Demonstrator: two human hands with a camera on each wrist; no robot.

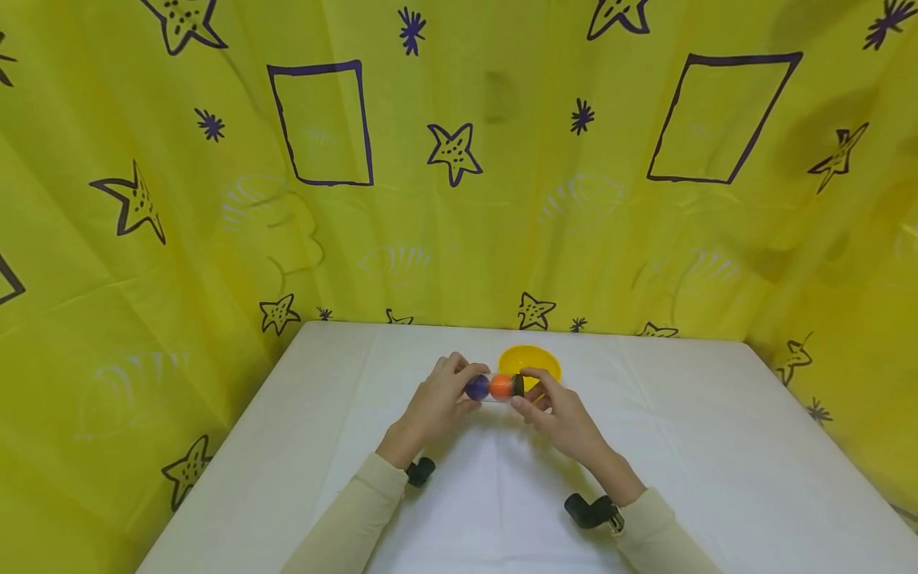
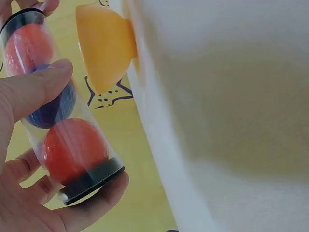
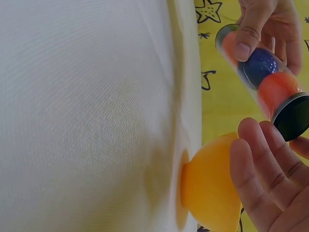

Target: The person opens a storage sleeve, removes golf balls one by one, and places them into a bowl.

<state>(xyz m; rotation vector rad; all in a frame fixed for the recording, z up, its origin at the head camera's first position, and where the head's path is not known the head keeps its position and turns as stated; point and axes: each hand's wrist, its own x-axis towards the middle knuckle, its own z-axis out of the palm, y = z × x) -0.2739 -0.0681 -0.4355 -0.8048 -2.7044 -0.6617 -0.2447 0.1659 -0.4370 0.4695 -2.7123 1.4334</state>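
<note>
A clear tube (image 1: 500, 387) with black end caps is held up over the table, lying nearly level in the head view. Inside it, a blue ball (image 2: 52, 108) sits between two orange-red balls (image 2: 76, 151). My left hand (image 1: 439, 396) grips the tube from the left, thumb across its side and fingers behind and around one end. At the other end, my right hand (image 1: 564, 416) pinches the black cap (image 3: 293, 117) between thumb and forefinger, its other fingers reaching out beside it. Just behind the tube is a yellow bowl (image 1: 531, 359), standing upright.
A white cloth (image 1: 459, 494) covers the table. Behind and beside it hangs a yellow curtain (image 1: 459, 231) printed with stars and frames. Black wrist cameras (image 1: 591, 510) are strapped by both sleeves.
</note>
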